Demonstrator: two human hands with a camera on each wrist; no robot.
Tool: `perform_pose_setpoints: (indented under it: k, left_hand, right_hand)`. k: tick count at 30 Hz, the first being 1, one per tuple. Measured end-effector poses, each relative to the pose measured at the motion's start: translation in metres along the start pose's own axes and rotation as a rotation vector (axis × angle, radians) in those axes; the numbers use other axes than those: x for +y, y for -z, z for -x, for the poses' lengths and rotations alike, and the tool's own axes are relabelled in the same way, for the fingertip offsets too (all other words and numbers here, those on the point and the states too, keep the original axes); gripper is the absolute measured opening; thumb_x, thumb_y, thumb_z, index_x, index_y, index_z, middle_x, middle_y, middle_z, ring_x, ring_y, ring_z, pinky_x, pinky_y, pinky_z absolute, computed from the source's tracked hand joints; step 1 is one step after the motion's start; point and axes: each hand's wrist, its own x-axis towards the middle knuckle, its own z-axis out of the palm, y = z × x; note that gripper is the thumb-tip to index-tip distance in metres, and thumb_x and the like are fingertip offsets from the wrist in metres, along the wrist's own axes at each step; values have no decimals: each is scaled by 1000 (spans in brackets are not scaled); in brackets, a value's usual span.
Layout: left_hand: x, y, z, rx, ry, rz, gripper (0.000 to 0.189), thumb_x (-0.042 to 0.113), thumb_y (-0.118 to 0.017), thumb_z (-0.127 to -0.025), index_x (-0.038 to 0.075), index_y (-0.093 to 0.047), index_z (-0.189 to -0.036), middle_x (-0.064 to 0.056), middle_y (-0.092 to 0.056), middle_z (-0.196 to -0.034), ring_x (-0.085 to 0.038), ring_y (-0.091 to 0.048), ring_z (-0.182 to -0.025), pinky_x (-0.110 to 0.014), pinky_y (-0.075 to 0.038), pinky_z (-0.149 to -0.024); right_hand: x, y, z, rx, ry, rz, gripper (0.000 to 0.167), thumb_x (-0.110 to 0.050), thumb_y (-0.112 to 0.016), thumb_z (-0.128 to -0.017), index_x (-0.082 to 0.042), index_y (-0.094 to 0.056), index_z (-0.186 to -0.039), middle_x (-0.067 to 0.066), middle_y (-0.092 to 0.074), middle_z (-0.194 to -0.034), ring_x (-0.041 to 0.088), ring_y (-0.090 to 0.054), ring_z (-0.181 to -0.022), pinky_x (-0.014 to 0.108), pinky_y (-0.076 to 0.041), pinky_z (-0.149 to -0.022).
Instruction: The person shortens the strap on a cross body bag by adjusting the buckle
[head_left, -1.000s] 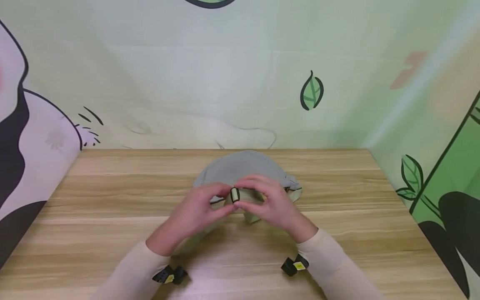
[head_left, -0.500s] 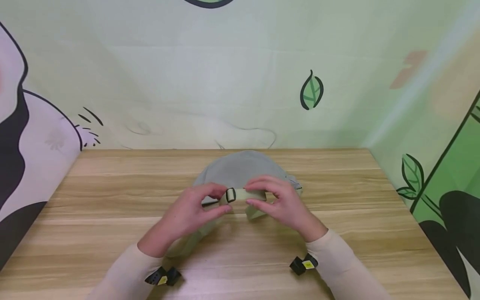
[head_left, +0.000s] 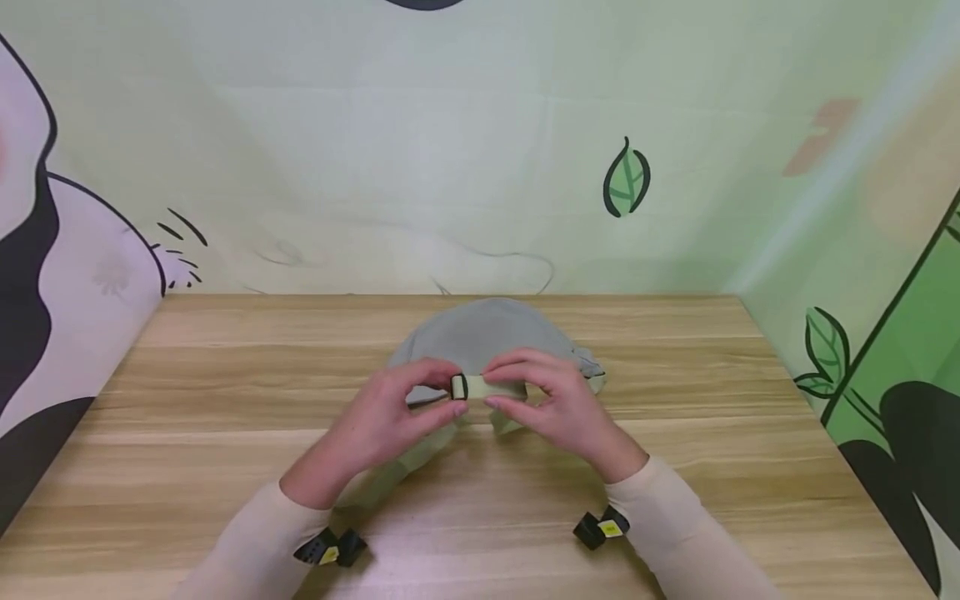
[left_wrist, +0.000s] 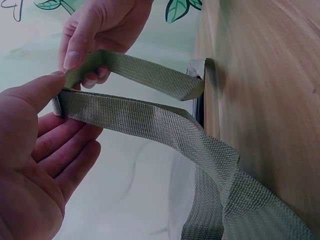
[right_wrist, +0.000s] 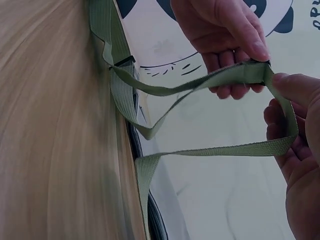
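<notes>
A grey fabric bag [head_left: 487, 329] lies on the table, its lower part hidden behind my hands. From it comes a pale green webbing strap [left_wrist: 130, 117], lifted off the table in a loop. My left hand [head_left: 378, 417] pinches the strap at a dark-rimmed strap slider [head_left: 459, 387], thumb below and fingers above in the head view. Just to the right, my right hand [head_left: 555, 400] pinches the same strap between thumb and fingers. A short stretch of webbing runs between the two hands. In the right wrist view the strap [right_wrist: 220, 150] runs back to the bag on both sides.
The wooden table [head_left: 247, 350] meets a printed wall cloth [head_left: 337, 167] just behind the bag. More strap [head_left: 375, 483] hangs down below my left forearm. Black wrist cameras [head_left: 330, 547] sit on both cuffs.
My hands have drawn apart from nearly touching, and more webbing shows between them. The slider has shifted slightly left. Over the last half second they have come slightly closer again.
</notes>
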Motion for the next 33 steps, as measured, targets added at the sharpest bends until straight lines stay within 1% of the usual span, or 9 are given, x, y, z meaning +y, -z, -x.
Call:
perform_pose_setpoints:
  k: [7,11,14,16,19,22,25,28,33]
  left_hand:
    - [1,-2,-1,2,-45,-25,30,21,-83,-98,12,-75,-126,-3,-81,-118,-26,-76,-113,-50,-65,-95]
    - [0,-1,0,23,-75,-21,27,18,-85,-96,11,-77,-121,-2,-82,-115,-25,-77,-112,-46,-65,-97]
    - [-1,1,1,40,-79,-20,27,15,-85,-94,10,-77,-120,-2,-82,-113,-25,-77,-111,-46,-64,-97]
    - [-1,4,2,49,-73,-24,28,14,-86,-93,10,-77,-119,-1,-82,-112,-24,-77,-110,-47,-64,-97]
    - [-2,7,3,59,-64,-31,27,13,-87,-92,11,-78,-117,0,-83,-110,-22,-77,-108,-46,-64,-96]
    - [-3,8,3,64,-63,-40,27,13,-88,-91,12,-78,-117,1,-83,-110,-22,-78,-108,-46,-64,-96]
    - [-4,9,3,62,-59,-35,27,14,-87,-92,12,-78,-118,1,-83,-110,-23,-77,-109,-48,-64,-96]
    - [-3,10,3,54,-39,-32,27,17,-86,-94,13,-77,-120,2,-83,-110,-23,-76,-111,-48,-63,-96]
    - [-3,11,3,36,0,-19,27,20,-85,-96,15,-76,-121,3,-83,-110,-24,-76,-112,-42,-63,-92]
  right_hand:
    - [-4,-8,-5,-19,16,-16,27,4,-88,-85,-2,-80,-111,13,-79,-115,27,-75,-110,31,-61,-98]
    - [-4,-9,-5,-31,0,16,30,0,-88,-86,-2,-79,-114,13,-79,-116,28,-75,-112,36,-61,-102]
    - [-3,-6,-3,-41,-42,48,31,-2,-89,-87,-3,-78,-116,13,-80,-118,27,-75,-112,36,-61,-102]
    - [-1,-3,0,-43,-84,49,30,-2,-88,-88,-4,-78,-116,12,-80,-117,25,-74,-109,34,-61,-98]
    - [-1,0,2,-38,-150,13,27,-2,-86,-90,-5,-79,-115,11,-79,-116,18,-71,-102,29,-61,-93]
    - [-1,2,2,-28,-177,-19,24,0,-84,-92,-4,-79,-115,11,-79,-114,13,-66,-96,27,-60,-89]
    - [0,2,2,-14,-156,-25,24,2,-84,-91,-4,-79,-114,12,-79,-113,11,-66,-95,26,-60,-87]
    - [2,1,2,6,-104,-15,26,4,-85,-89,-4,-80,-113,13,-79,-112,13,-67,-92,25,-60,-83]
    - [5,-3,1,48,-24,-21,30,9,-85,-84,-2,-80,-111,16,-79,-109,16,-68,-88,25,-58,-77]
